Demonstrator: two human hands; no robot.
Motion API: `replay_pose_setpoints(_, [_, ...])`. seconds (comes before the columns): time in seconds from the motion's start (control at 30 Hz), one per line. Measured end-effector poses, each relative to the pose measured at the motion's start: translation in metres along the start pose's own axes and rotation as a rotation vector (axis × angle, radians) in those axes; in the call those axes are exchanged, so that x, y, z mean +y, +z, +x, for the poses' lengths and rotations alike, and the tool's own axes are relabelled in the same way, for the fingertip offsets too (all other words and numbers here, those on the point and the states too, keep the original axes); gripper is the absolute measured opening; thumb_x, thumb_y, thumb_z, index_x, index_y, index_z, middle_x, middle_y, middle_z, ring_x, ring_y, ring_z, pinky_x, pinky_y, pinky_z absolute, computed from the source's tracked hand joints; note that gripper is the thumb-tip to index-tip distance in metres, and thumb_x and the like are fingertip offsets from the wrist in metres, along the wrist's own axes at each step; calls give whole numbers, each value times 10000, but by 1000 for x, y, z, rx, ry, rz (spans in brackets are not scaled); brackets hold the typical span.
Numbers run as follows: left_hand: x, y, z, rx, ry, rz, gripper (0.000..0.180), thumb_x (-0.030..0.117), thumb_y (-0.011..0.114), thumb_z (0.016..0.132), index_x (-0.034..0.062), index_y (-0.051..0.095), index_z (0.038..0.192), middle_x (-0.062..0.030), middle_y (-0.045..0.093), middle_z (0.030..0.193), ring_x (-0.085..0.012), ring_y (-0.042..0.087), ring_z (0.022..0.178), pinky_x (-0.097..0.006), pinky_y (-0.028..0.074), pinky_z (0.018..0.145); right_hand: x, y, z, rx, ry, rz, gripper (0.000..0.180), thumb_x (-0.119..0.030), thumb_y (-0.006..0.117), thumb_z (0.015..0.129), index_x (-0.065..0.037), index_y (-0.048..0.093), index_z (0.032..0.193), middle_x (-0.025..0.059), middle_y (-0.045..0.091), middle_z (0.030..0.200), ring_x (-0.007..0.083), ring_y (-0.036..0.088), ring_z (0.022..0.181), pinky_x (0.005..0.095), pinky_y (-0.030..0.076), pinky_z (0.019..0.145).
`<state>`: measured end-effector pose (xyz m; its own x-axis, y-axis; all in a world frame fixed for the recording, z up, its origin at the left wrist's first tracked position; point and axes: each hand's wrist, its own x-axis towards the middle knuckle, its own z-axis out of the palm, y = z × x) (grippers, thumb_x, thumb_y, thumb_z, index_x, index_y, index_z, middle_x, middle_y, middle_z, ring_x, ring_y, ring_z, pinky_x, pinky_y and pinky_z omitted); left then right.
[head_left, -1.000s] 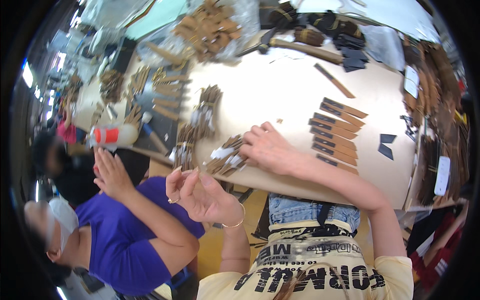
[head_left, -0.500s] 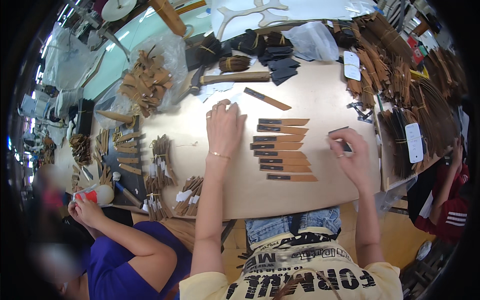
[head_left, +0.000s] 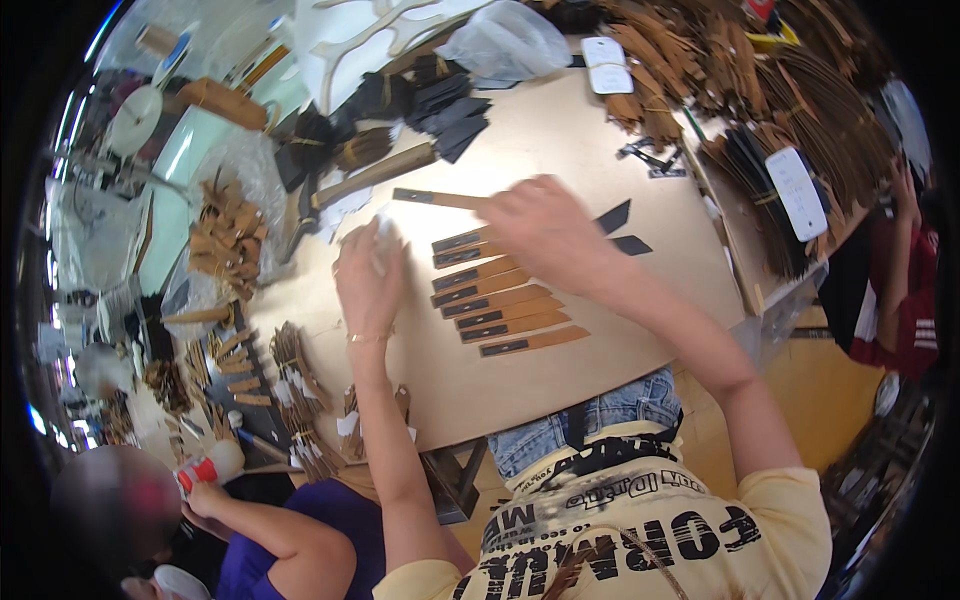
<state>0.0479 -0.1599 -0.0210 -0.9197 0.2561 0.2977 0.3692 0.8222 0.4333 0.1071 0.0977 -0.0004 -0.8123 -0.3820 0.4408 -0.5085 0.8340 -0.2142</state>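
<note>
Tan, black-patched strips [head_left: 510,298] are laid in a near row; left of it, a white scrap [head_left: 382,243] is pinched by the left hand [head_left: 368,285]. Beyond, a lone strip [head_left: 437,199] is covered at one end by the right hand [head_left: 540,225], grip cannot be told; best kept flat.

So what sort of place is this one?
Probably a leather-goods workshop: black-ended brown strips lie in a row on the worktable, a wooden-handled hammer lies beyond them, and banded brown bundles are heaped at the right.
</note>
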Motion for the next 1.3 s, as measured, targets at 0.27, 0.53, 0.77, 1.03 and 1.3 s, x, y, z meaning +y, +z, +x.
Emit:
replay_pose_setpoints(0.27, [35,-40,-31,87,-23,-59,358,43,671,890,12,631,1244,-165,625,1200,-319,594,1113,-416,456,967,-22,59,52,-131,-94,-338,322,-103,652,813,55,636,1093,64,667,654,238,679,705,480,423,1012])
replay_pose_setpoints(0.53, [91,-24,-18,104,163,-129,462,35,691,867,49,595,1319,-167,544,1346,-328,519,1238,-425,401,1023,2,10,30,-34,-27,-45,174,-114,663,798,-87,632,968,29,628,731,200,643,809,414,432,946])
replay_pose_setpoints(0.77, [151,-13,-42,-618,-72,-727,312,86,695,886,-3,666,1184,-156,713,1010,-238,689,938,-371,494,904,14,-97,-66,-304,273,696,389,-93,690,800,-106,681,1188,76,694,972,247,627,949,367,485,866])
replay_pose_setpoints(1.03, [155,2,-54,-695,-338,-978,216,49,653,927,-26,690,1126,-129,720,966,-148,715,839,-251,552,733,19,-69,-121,-160,533,172,342,-279,638,915,-119,670,1215,118,558,1343,307,495,1244,409,394,1010])
replay_pose_setpoints(1.3, [148,-25,-52,-922,-137,-1016,203,12,659,907,-7,703,1105,-58,707,940,-103,632,828,-249,487,758,13,-58,-149,-203,404,-48,484,-482,528,955,-133,646,1268,115,410,1522,311,387,1369,449,308,1083])
